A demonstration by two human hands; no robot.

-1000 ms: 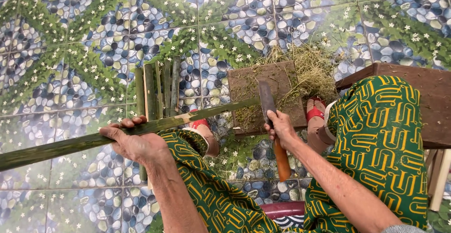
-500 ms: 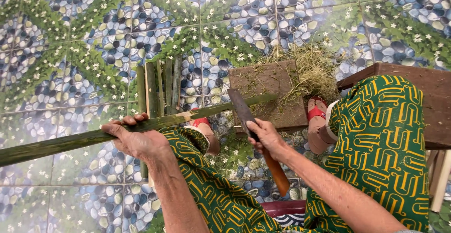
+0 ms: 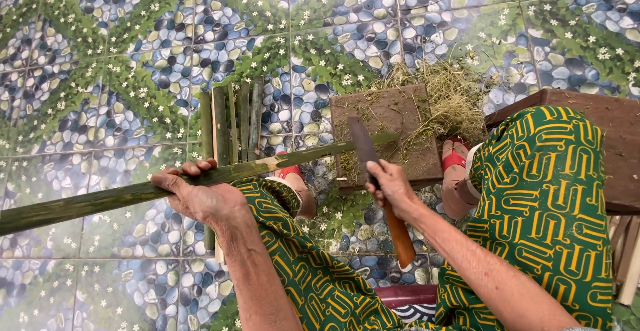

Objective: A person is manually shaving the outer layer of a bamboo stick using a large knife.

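Head view: long green bamboo strip [image 3: 120, 196] runs leftward, gripped by the left hand [image 3: 200, 198]; its far end lies on the wooden block [image 3: 390, 134], apparently touching the knife [image 3: 377, 178] clenched in the right hand [image 3: 393, 188].

Left of the square brown wooden chopping board [image 3: 390, 121], split green bamboo strips [image 3: 230, 121] block the tiled floor [image 3: 100, 71]; beyond them it lies open. A dry grass pile [image 3: 453, 94] crowds the board's right edge.
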